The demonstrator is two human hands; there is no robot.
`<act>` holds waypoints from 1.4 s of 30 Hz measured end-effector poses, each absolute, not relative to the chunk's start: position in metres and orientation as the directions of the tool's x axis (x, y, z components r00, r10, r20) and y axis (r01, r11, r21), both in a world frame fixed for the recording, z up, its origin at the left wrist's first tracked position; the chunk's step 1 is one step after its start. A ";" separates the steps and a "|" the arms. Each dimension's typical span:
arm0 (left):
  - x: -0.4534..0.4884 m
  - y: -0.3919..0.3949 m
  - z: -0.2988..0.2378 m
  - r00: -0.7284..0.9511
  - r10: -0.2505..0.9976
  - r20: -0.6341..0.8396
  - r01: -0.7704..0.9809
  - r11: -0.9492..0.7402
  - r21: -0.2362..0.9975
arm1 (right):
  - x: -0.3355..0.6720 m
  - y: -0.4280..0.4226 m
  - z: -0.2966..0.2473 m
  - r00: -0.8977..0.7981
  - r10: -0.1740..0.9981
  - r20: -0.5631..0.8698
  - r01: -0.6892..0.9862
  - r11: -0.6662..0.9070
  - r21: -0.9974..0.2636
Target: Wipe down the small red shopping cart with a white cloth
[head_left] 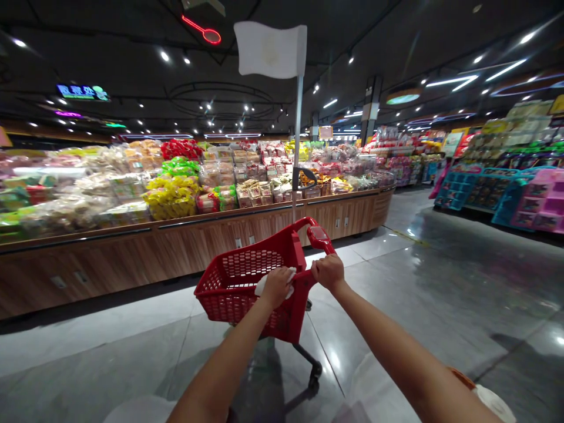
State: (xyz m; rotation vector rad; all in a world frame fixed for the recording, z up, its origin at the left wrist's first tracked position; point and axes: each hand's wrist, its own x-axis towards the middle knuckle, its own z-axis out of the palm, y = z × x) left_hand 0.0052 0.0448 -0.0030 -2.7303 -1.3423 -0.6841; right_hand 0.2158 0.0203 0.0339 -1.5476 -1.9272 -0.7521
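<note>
My left hand (275, 288) is closed over a white cloth or tissue (263, 285) on the top rim of a red plastic shopping cart basket (240, 288). My right hand (328, 271) grips the basket's right rim just below the red handle (319, 237). A metal pole (298, 147) rises from the cart and carries a white flag (269, 50). Under the basket, a small black caster wheel (314, 371) rests on the floor. The cart's other wheels are hidden.
A long wood-fronted display counter (132, 264) stacked with bagged snacks (171, 197) runs along the left. Blue and pink merchandise racks (529, 197) stand at the right. A polished grey tile floor (396, 305) lies between them. A white item with an orange strap (489, 400) shows at the lower right.
</note>
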 end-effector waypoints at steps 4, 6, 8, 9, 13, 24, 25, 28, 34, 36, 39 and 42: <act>0.011 0.044 0.002 0.599 0.708 0.373 0.690 -0.693 0.208 | 0.221 0.020 0.035 -0.205 0.673 0.711 0.975 0.203 0.089; -0.002 0.046 0.004 0.654 0.675 0.342 0.633 -0.735 0.241 | 0.223 0.021 0.033 -0.212 0.660 0.721 0.973 0.208 0.096; -0.020 0.049 0.005 0.710 0.631 0.312 0.577 -0.776 0.257 | 0.224 0.024 0.031 -0.216 0.638 0.739 0.973 0.208 0.104; -0.029 0.050 0.004 0.728 0.618 0.297 0.561 -0.786 0.259 | 0.224 0.025 0.030 -0.216 0.624 0.751 0.972 0.208 0.107; -0.057 0.055 -0.005 0.717 0.646 0.262 0.600 -0.763 0.241 | 0.218 0.027 0.026 -0.219 0.564 0.796 0.969 0.221 0.110; -0.011 0.046 -0.008 0.633 0.628 0.452 0.606 -0.766 0.215 | 0.211 0.030 0.024 -0.234 0.551 0.801 0.963 0.242 0.115; -0.008 0.046 -0.009 0.629 0.629 0.456 0.612 -0.763 0.209 | 0.212 0.031 0.024 -0.236 0.560 0.794 0.963 0.246 0.113; -0.015 0.048 -0.014 0.627 0.645 0.436 0.644 -0.745 0.176 | 0.216 0.033 0.026 -0.263 0.582 0.770 0.956 0.266 0.126; -0.108 0.044 -0.038 0.486 0.814 0.317 0.842 -0.533 0.078 | 0.233 0.045 0.027 -0.270 0.609 0.746 0.958 0.251 0.142; -0.135 0.040 -0.043 0.421 0.859 0.293 0.891 -0.452 0.044 | 0.237 0.049 0.026 -0.272 0.603 0.750 0.956 0.255 0.142; -0.131 0.039 -0.041 0.428 0.855 0.294 0.887 -0.460 0.045 | 0.236 0.051 0.026 -0.272 0.594 0.757 0.957 0.250 0.148; -0.070 0.041 -0.028 0.512 0.780 0.359 0.813 -0.575 0.089 | 0.230 0.049 0.027 -0.269 0.597 0.756 0.959 0.242 0.150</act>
